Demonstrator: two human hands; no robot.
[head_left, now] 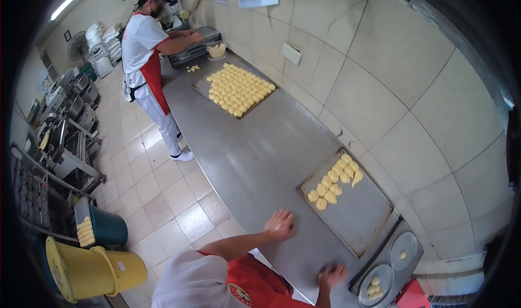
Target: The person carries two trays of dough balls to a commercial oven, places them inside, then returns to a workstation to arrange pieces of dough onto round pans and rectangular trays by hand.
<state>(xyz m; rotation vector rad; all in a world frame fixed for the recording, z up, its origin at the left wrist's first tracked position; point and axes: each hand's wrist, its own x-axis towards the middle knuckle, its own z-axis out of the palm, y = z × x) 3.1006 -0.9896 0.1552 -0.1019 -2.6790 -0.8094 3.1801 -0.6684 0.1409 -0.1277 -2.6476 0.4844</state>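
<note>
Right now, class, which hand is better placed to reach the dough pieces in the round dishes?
Probably the right hand: it rests on the table just beside the round dishes, while the left hand sits farther away.

A commercial bakery's production room.

A long stainless-steel surface (255, 161) runs along a tiled wall (391, 75) and carries baking trays (358, 210) lined with rows of pale yellow dough pieces (239, 88). A co-worker in a red apron (154, 77) stands at its far end, with steel machines (65, 140), stacked flour sacks (103, 39) and large yellow tubs (87, 270) across the tiled floor (157, 194).
</note>
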